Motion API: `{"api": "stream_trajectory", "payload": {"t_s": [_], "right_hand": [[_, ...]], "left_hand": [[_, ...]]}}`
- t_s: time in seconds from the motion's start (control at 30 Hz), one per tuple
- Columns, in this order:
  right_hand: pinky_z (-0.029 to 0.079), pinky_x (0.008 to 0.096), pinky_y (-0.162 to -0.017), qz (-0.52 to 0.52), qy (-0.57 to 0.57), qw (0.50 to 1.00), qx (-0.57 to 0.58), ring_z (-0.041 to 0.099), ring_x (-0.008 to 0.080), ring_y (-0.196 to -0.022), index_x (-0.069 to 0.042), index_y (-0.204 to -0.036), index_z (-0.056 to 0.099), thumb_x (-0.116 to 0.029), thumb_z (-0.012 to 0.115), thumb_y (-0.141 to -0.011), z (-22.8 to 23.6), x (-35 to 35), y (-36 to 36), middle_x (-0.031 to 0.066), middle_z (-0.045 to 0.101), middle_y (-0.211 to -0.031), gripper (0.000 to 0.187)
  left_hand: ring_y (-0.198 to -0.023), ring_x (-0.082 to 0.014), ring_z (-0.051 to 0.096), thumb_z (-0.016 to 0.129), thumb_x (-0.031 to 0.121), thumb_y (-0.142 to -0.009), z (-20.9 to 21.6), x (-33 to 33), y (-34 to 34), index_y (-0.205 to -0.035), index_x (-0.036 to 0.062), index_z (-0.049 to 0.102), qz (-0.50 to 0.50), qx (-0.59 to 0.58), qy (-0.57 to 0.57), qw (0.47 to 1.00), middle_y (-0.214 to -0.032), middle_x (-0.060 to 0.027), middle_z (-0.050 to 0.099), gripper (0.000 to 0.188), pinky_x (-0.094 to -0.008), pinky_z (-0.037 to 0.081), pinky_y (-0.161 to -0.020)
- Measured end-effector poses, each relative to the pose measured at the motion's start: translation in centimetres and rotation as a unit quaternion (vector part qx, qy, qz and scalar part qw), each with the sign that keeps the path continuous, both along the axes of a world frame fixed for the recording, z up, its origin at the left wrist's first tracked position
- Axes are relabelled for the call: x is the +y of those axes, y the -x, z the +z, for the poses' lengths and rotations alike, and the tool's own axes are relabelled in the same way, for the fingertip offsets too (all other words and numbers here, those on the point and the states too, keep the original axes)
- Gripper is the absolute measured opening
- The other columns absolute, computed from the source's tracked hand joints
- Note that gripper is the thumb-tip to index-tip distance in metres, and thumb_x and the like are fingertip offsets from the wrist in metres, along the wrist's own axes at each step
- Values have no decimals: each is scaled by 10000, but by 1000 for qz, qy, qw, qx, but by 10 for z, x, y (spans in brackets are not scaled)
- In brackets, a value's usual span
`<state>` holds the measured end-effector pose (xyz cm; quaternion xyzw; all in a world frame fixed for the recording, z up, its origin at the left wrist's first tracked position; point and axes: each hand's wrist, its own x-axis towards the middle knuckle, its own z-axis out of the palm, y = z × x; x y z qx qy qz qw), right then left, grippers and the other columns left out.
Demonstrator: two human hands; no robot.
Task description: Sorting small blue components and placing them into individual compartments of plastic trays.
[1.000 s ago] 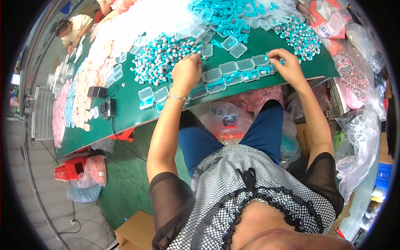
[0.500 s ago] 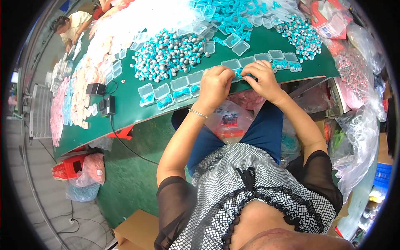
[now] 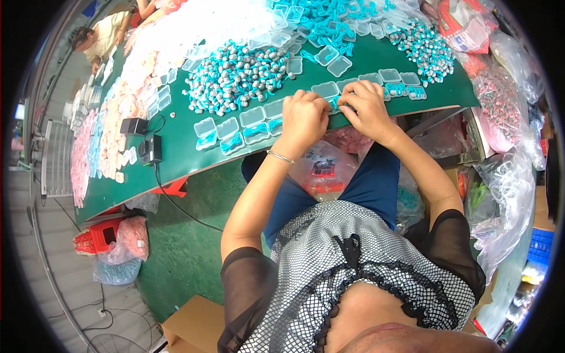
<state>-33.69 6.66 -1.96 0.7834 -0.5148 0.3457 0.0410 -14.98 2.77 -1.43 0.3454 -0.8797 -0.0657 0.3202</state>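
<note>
While your left hand (image 3: 305, 119) and right hand (image 3: 366, 110) curl over near-side thin turquoise cord (image 3: 333, 102), I can't tell their grip; arranging seems underway, next needing gentle placement.

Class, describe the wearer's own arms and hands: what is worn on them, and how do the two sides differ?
Both the left hand and the right hand are ungloved. A thin, shiny bangle circles the left wrist; none shows on the right. The left sleeve and right sleeve are short, black and sheer, leaving the forearms bare.
</note>
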Motion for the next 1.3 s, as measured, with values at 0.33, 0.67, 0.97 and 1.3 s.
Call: {"api": "stream_trajectory", "payload": {"t_s": [0.33, 0.67, 0.97, 1.3], "right_hand": [[325, 398, -871, -3, -3, 1000, 21, 525, 236, -985, -126, -851, 639, -114, 681, -743, 5, 4, 2, 28, 575, -961, 117], [313, 429, -878, -15, 0, 1000, 28, 523, 226, -997, -138, -829, 654, -142, 689, -748, 2, 3, 0, 6, 581, -953, 88], [320, 421, -883, -17, -9, 999, 26, 530, 230, -1000, -127, -876, 656, -143, 683, -753, 7, 4, 1, 15, 583, -963, 127], [332, 416, -877, -30, -17, 999, -13, 551, 221, -975, -125, -870, 657, -134, 665, -759, 7, 5, 29, 25, 603, -937, 112]], "left_hand": [[-833, -245, 559, 699, 111, -694, 3, 3, -5, -772, 102, 683, 4, 32, -24, 999, -837, -33, 598, 81, -386, 416, -714], [-851, -246, 554, 720, 124, -702, 0, 2, -5, -871, 116, 704, 4, -6, 14, 1000, -888, -38, 589, 170, -383, 422, -700], [-854, -273, 579, 709, 136, -727, 7, -4, -10, -879, 104, 698, 2, 20, -2, 1000, -880, -62, 604, 155, -398, 450, -706], [-777, -334, 631, 640, 146, -787, 4, -84, -19, -896, 125, 691, 113, -43, -8, 993, -835, -106, 626, 122, -430, 510, -657]]}}
